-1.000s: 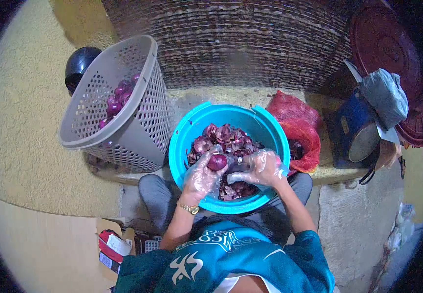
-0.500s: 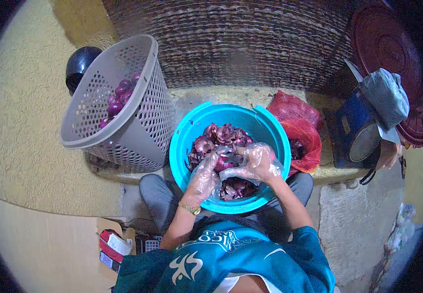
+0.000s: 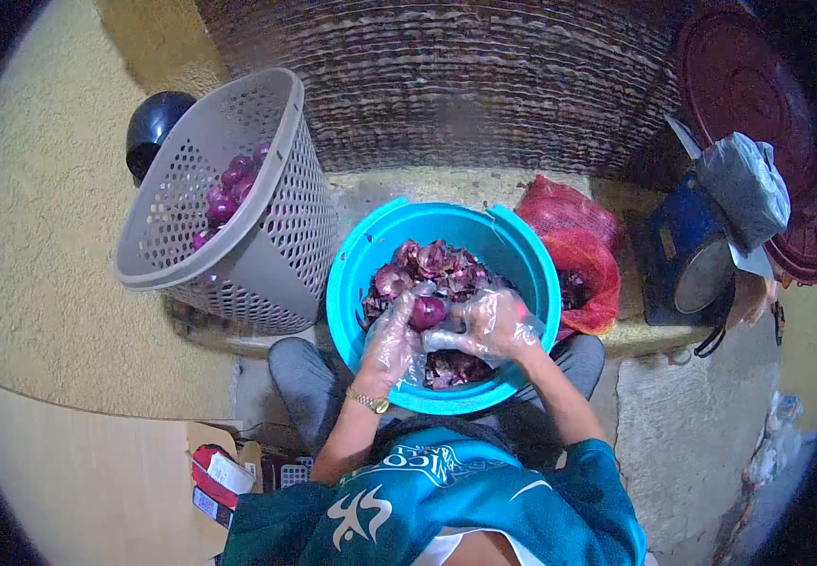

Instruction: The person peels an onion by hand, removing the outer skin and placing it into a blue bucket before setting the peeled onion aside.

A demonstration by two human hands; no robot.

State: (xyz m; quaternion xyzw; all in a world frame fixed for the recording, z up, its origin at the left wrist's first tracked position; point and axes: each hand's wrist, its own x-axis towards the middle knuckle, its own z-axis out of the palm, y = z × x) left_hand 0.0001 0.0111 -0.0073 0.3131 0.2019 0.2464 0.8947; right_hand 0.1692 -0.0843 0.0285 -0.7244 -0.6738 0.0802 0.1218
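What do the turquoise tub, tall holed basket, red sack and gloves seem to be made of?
Turquoise tub: likely plastic, smooth with a slight sheen and one even colour.
Tall holed basket: probably moulded grey plastic, fairly matte, with regular holes.
Red sack: apparently plastic mesh, by its netlike look and slack folds.
Gloves: seemingly thin clear plastic film, wrinkled and glinting.

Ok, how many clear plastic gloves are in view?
2: one clear plastic glove on the left hand, which holds a red onion, and another on the right hand, over the turquoise tub. No others show, though some could be hidden.
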